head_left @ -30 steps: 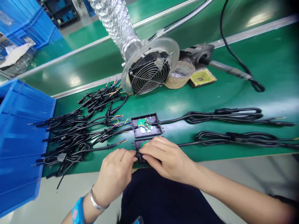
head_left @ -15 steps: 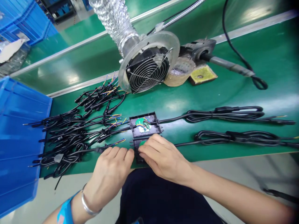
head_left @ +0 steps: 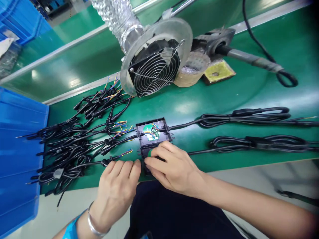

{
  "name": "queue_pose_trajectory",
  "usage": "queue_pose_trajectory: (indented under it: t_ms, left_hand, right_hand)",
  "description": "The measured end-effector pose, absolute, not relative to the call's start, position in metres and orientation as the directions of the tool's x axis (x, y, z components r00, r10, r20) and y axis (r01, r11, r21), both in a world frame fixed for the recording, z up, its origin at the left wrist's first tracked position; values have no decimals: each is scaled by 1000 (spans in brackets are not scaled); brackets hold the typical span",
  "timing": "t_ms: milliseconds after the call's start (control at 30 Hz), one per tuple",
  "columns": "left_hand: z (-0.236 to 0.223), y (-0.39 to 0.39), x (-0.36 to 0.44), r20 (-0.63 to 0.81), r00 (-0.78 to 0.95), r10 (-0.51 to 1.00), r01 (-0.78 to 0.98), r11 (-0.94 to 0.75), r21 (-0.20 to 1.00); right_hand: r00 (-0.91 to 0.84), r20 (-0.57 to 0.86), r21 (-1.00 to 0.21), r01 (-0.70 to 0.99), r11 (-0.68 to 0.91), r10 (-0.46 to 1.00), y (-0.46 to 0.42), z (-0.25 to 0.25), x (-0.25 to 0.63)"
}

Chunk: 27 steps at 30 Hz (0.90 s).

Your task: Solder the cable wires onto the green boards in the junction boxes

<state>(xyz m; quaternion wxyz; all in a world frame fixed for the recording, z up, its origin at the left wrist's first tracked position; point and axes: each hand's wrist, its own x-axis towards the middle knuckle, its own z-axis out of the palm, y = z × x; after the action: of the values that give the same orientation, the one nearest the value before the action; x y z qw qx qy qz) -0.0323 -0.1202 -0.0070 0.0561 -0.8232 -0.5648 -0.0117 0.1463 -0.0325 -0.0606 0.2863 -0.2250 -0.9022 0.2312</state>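
Two open black plastic boxes lie side by side at the near edge of the green bench. The far box shows a green circuit board with coloured wires. The near box is mostly covered by my right hand, whose fingers press down on it and its green board. My left hand rests just left of that box, fingers curled together at the end of a black cable with bare coloured wire tips. What the left fingertips pinch is hidden.
A heap of black cables lies to the left, beside a blue bin. Two coiled cables run off to the right. Behind stand a fume fan on a foil duct, a solder spool and a yellow sponge.
My left hand slid a little left and down along the cable end. My right hand stayed pressed on the near box. The view tilted slightly.
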Motion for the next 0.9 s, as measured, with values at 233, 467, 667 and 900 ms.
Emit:
queue_pose_trajectory:
  t_ms: [233,467,667,900]
  left_hand:
    - [-18,-116,-20,23,431,902,869,-408,-280]
    - [-29,-121,-28,100,431,897,887,-401,-229]
    - [-17,-128,-23,188,288,939,956,-293,-3]
    - [-46,-133,8,174,357,918,934,-353,-55]
  right_hand:
    - [-768,380,-419,354,836,515,-34,-61,142]
    - [-828,259,-333,406,851,497,-32,-49,134]
    - [-746,402,-503,305,809,531,-14,-35,177]
    - [-795,367,-369,351,861,482,-29,-53,197]
